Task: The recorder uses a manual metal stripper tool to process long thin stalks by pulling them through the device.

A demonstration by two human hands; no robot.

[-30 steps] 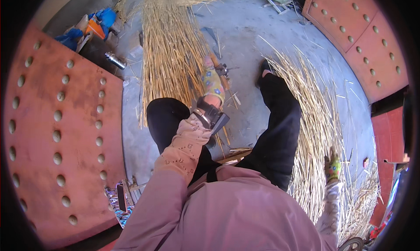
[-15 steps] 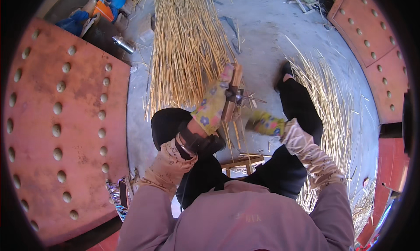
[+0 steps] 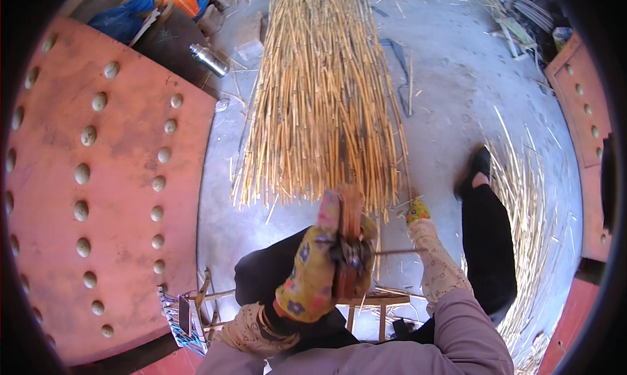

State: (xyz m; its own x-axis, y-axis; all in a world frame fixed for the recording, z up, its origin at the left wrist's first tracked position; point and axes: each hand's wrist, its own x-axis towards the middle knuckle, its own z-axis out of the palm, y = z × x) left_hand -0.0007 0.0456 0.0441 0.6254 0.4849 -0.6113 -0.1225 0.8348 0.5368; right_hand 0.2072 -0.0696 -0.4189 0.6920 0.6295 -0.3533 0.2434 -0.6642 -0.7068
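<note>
My left hand (image 3: 305,274), in a yellow floral glove, is closed around a wooden block tool (image 3: 351,221). A metal fitting crosses the tool, and a thin rod sticks out to the right; motion smears its details. Stretched forward, my right hand (image 3: 418,210) wears a matching glove and is beside the near right ends of a thick bundle of reed stalks (image 3: 320,100). Its fingers are hidden by the angle, so whether it grips a stalk does not show. The bundle lies on the floor ahead, its cut ends toward me.
Pale thin stalks (image 3: 522,244) lie in a heap beyond my right leg. A small wooden stool (image 3: 379,299) stands between my legs. To the left is a red studded door panel (image 3: 124,179); another studded panel (image 3: 581,153) is at right. A metal flask (image 3: 209,59) lies far left.
My right hand has moved forward, from near the tool to the reed ends. The view has shifted, with the bundle showing larger. My left hand still holds the tool, now lower in the view.
</note>
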